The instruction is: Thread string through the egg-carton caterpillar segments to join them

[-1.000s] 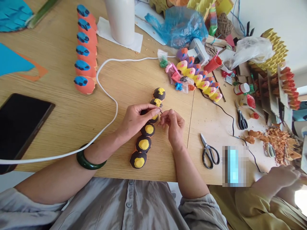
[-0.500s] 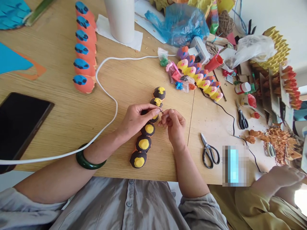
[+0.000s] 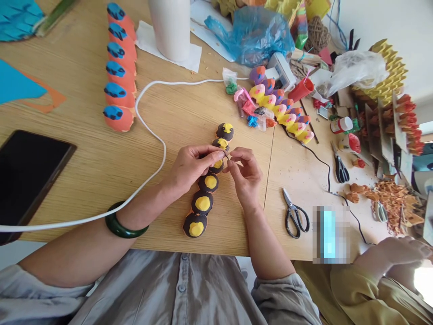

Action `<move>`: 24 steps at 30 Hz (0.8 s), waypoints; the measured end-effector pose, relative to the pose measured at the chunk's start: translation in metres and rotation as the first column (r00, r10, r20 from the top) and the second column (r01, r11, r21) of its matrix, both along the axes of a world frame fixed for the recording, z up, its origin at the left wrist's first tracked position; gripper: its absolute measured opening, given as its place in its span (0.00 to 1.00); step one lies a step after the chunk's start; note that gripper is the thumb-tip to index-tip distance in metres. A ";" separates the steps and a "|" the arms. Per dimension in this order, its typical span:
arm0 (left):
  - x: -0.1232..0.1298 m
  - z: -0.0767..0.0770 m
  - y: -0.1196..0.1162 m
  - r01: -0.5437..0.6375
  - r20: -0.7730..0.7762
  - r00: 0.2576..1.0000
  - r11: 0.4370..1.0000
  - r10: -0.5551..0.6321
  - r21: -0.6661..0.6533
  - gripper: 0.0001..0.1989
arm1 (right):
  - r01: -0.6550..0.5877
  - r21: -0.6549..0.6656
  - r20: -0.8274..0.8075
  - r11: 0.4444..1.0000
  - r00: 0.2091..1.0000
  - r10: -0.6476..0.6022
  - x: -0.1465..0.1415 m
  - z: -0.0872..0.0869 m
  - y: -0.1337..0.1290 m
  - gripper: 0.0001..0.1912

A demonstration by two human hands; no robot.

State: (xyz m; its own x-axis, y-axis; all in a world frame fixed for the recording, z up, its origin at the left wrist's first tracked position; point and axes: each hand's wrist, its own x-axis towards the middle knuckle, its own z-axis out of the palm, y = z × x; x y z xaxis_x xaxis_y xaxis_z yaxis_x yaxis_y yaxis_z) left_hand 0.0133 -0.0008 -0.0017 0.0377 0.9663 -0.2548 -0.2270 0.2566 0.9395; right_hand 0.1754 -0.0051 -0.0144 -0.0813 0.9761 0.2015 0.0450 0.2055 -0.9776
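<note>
A thin dark strand [image 3: 226, 155], resembling modelling clay, lies between my two hands. My left hand [image 3: 192, 166] pinches it between thumb and forefinger. My right hand [image 3: 246, 175] has curled fingers, its thumb and forefinger tips at the strand's other end. Beneath them runs a row of orange egg-carton cups [image 3: 203, 203] topped with black and yellow pieces. The far cups carry small black marks on the yellow. My left hand partly covers the middle of this row.
Scissors [image 3: 295, 215] lie to the right, near a co-worker's hand [image 3: 394, 253]. A white cable [image 3: 161, 143] crosses the table past a phone [image 3: 32, 180]. Orange-and-blue cups [image 3: 119, 92], yellow-and-pink cups [image 3: 281, 109] and a white cylinder [image 3: 169, 29] stand farther back.
The thumb and forefinger of my right hand have parted slightly, and its fingers have lifted. More of the dark strand shows. My left hand stays almost in place.
</note>
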 end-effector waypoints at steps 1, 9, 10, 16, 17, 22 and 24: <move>0.000 0.001 0.000 0.007 -0.016 1.000 1.000 -0.007 0.002 0.14 | -0.006 -0.004 0.002 1.000 1.000 0.006 0.000 0.000 0.000 0.06; -0.003 0.002 -0.002 0.074 -0.143 0.988 0.995 -0.064 0.067 0.14 | -0.005 -0.058 -0.093 0.998 0.996 -0.001 -0.002 -0.002 0.002 0.05; -0.003 0.002 -0.002 0.081 -0.161 0.985 0.994 -0.068 0.077 0.14 | 0.006 -0.069 -0.090 0.998 0.996 -0.012 -0.003 -0.001 0.002 0.06; -0.004 0.003 -0.003 0.130 -0.249 0.964 0.979 -0.089 0.155 0.15 | 0.022 -0.099 -0.058 0.995 0.998 -0.028 -0.004 0.002 0.001 0.09; -0.004 0.004 -0.004 0.133 -0.259 0.962 0.977 -0.087 0.165 0.15 | 0.021 -0.101 -0.060 0.995 0.998 -0.027 -0.003 0.002 0.002 0.09; -0.005 0.004 -0.004 0.134 -0.299 0.951 0.976 -0.078 0.171 0.13 | 0.028 -0.126 -0.065 0.992 0.997 -0.037 -0.004 0.004 0.002 0.10; -0.005 0.003 -0.004 0.132 -0.302 0.950 0.976 -0.076 0.170 0.13 | 0.032 -0.140 -0.055 0.990 0.998 -0.040 -0.004 0.004 0.002 0.11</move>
State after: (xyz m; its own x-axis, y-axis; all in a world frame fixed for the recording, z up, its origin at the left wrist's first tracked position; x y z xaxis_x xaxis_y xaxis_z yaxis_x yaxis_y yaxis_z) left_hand 0.0083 -0.0049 0.0016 0.0913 0.9921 -0.0856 0.0834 0.0780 0.9935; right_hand 0.1718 -0.0027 -0.0106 -0.0377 0.9971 0.0667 -0.0072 0.0665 -0.9978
